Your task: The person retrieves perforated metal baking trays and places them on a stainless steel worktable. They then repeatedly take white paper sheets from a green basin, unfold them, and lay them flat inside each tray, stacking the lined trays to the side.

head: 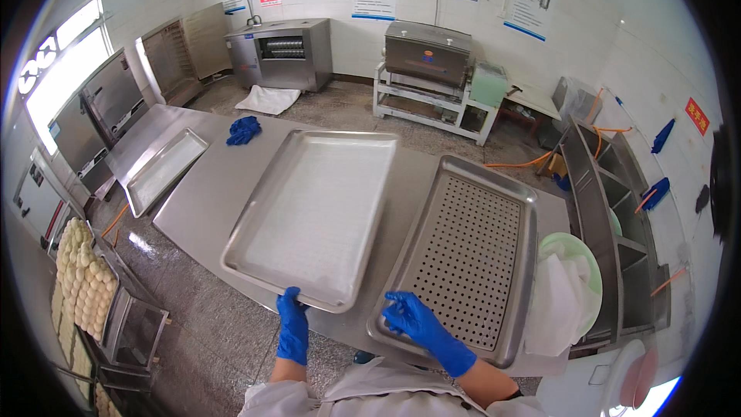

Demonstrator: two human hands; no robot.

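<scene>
My left hand [293, 324], in a blue glove, grips the near rim of a large shallow metal tray [315, 214]. The tray lies lengthwise across the steel table, its inside whitish; a thin liner or bare metal, I cannot tell which. My right hand [425, 327], also gloved in blue, is over the near left corner of a perforated metal tray [472, 243]. Its fingers are loosely curled and apart, with nothing visible between them. The perforated tray is to the right of the whitish one, and its holed bottom is bare.
A green basin [589, 301] with white cloth [556, 301] stands at right. On the steel table [202, 202] lie a blue cloth [244, 130] and another tray [168, 171]. A rack with pale dough balls [92, 284] is at left. Machines [428, 52] line the back wall.
</scene>
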